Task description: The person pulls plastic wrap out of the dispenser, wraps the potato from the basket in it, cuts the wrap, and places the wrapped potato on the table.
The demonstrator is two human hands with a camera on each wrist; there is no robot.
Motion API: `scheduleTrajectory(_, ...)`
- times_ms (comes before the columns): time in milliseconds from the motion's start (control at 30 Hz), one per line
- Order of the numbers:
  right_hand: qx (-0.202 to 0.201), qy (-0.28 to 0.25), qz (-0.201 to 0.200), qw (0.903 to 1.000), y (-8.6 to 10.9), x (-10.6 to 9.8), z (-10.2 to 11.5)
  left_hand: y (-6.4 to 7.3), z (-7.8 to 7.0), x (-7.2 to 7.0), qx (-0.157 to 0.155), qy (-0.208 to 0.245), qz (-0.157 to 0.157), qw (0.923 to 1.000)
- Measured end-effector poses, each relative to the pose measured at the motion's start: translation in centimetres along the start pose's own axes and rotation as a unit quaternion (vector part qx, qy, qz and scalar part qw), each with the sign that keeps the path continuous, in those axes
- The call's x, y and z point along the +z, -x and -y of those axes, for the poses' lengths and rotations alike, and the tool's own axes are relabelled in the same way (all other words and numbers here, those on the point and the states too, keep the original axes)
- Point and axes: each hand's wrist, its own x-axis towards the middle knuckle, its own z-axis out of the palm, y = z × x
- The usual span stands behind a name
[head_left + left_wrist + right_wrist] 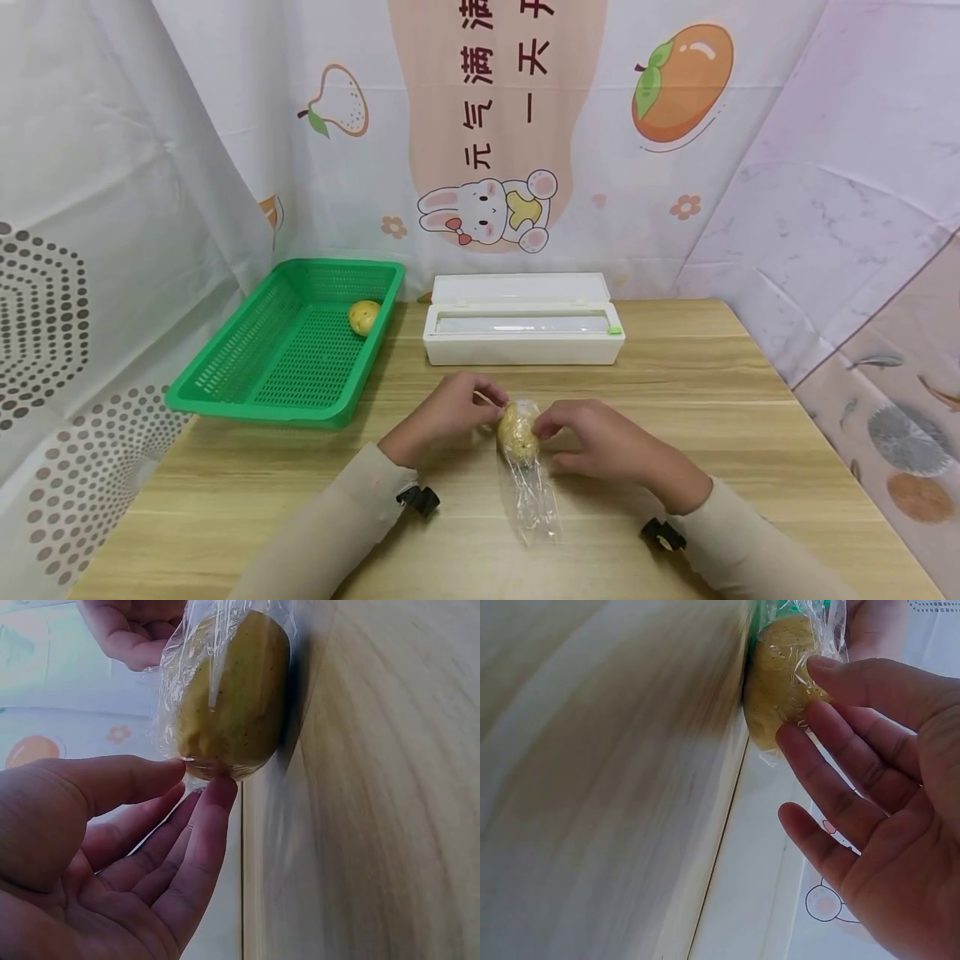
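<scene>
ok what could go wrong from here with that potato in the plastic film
The loose tail of plastic film on the table is creased, so it could bunch up or cling to itself. The potato inside is rounded and seems held only near its ends by fingertips, so it might roll. The clear film looks thin and might tear where the left hand pinches it.

Your head view looks forward, down; your wrist views, close-in, share one film-wrapped potato [232,697] from opposite sides.
</scene>
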Motion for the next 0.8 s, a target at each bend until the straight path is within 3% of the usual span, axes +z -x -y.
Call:
scheduleTrajectory(167, 0.005, 0.016, 0.0, 0.9999, 0.2, 0.0, -0.1, 0.4, 0.1, 0.0, 0.017, -0.02, -0.005, 0.9996)
scheduleTrajectory(267, 0.006, 0.016, 0.0, 0.9999, 0.2, 0.0, -0.2, 1.3, -0.1, 0.1, 0.044, -0.062, -0.019, 0.9969)
scheduleTrajectory(367, 0.0, 0.014, -0.003, 0.9999, 0.3, 0.1, -0.2, 2.7, -0.5, 0.3, 0.079, -0.124, -0.024, 0.9889)
scheduleTrajectory(500, -0.015, 0.022, -0.016, 0.9995, 0.3, 0.1, -0.1, 4.2, -0.8, 0.7, 0.119, -0.19, -0.009, 0.9746)
scheduleTrajectory(667, -0.045, 0.048, -0.047, 0.9967, 0.3, 0.4, 0.1, 4.8, -0.9, 1.3, 0.146, -0.225, 0.007, 0.9632)
scheduleTrajectory(800, -0.074, 0.064, -0.058, 0.9936, 0.1, 0.9, 0.3, 4.9, -0.6, 1.7, 0.148, -0.235, 0.019, 0.9604)
